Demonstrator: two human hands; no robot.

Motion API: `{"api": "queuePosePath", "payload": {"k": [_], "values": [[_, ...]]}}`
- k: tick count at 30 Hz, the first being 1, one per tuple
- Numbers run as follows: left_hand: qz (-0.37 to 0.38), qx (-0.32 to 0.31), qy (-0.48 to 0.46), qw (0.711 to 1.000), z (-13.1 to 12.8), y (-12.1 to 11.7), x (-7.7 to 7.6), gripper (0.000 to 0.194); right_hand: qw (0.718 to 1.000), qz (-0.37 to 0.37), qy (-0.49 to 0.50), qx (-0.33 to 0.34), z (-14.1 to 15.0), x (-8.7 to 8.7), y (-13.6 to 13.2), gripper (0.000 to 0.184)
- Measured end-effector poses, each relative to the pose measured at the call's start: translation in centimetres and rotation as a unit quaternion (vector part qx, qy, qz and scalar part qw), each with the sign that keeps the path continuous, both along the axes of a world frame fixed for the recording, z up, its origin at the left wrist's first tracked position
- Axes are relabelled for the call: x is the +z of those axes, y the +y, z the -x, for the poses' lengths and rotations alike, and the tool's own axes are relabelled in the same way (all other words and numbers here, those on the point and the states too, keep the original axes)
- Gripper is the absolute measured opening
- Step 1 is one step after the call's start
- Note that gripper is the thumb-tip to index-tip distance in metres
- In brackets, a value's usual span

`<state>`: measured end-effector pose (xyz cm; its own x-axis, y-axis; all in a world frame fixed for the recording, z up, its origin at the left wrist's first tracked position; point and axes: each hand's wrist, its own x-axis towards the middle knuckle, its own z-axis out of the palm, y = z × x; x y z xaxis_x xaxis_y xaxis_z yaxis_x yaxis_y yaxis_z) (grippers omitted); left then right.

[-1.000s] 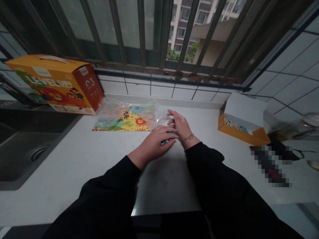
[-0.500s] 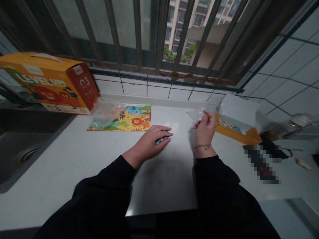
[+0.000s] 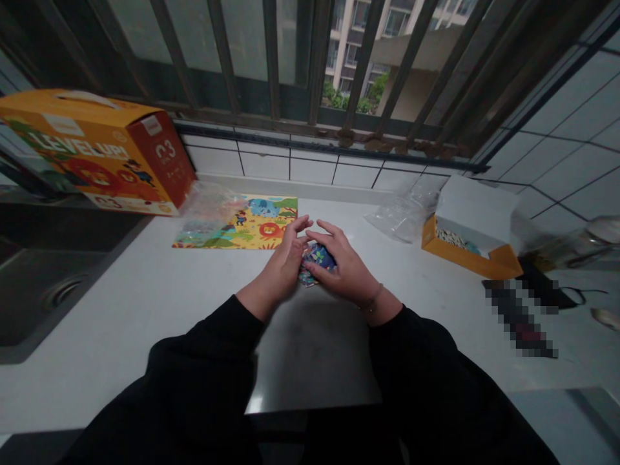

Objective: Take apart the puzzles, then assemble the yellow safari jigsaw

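Blue puzzle pieces (image 3: 316, 259), cupped between both hands (image 3: 290, 265)

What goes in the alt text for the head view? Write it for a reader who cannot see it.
The left hand and right hand cup a small blue patterned object on a white counter. Behind lie a lion-and-elephant picture sheet and an orange LEVEL UP! box; rightward, a clear plastic bag beside an open orange box.

Blue multicoloured puzzle pieces (image 3: 316, 258), yellow jungle-animal picture sheet (image 3: 271, 227), orange box (image 3: 82, 145) with red end (image 3: 162, 158)
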<state>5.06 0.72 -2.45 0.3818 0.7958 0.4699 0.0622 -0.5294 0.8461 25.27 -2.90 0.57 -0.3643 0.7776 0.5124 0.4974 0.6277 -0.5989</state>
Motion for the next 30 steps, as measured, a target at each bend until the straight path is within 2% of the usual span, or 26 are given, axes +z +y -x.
{"api": "queuePosePath", "payload": {"k": [4, 7, 9, 16, 21, 25, 30], "values": [[0.021, -0.025, 0.056, 0.998, 0.9, 0.8, -0.4, 0.091, 1.000, 0.012, 0.006, 0.027, -0.6, -0.3, 0.4, 0.037], [0.009, -0.057, 0.127, 0.990, 0.9, 0.6, -0.7, 0.117, 1.000, 0.027, 0.012, -0.005, -0.8, -0.6, 0.6, 0.033], [0.000, -0.061, 0.145, 0.988, 0.7, 0.3, -0.8, 0.123, 0.999, 0.034, 0.009, -0.022, -0.9, -0.7, 0.7, 0.031], [-0.021, -0.032, 0.173, 0.984, 0.4, -0.1, -0.3, 0.105, 0.998, 0.047, -0.013, -0.027, -1.5, -0.8, 1.0, 0.039], [-0.047, -0.032, 0.224, 0.973, 1.2, 0.0, 0.3, 0.081, 0.991, 0.065, -0.040, -0.106, -3.0, -1.4, 1.6, 0.031], [-0.083, -0.010, 0.264, 0.961, 2.0, 0.4, 0.4, 0.060, 0.979, 0.065, -0.114, -0.158, -4.4, -2.5, 2.2, 0.030], [-0.098, 0.009, 0.273, 0.957, 2.3, 0.7, 0.1, 0.056, 0.964, 0.043, -0.163, -0.205, -5.4, -4.1, 2.8, 0.039]]}}
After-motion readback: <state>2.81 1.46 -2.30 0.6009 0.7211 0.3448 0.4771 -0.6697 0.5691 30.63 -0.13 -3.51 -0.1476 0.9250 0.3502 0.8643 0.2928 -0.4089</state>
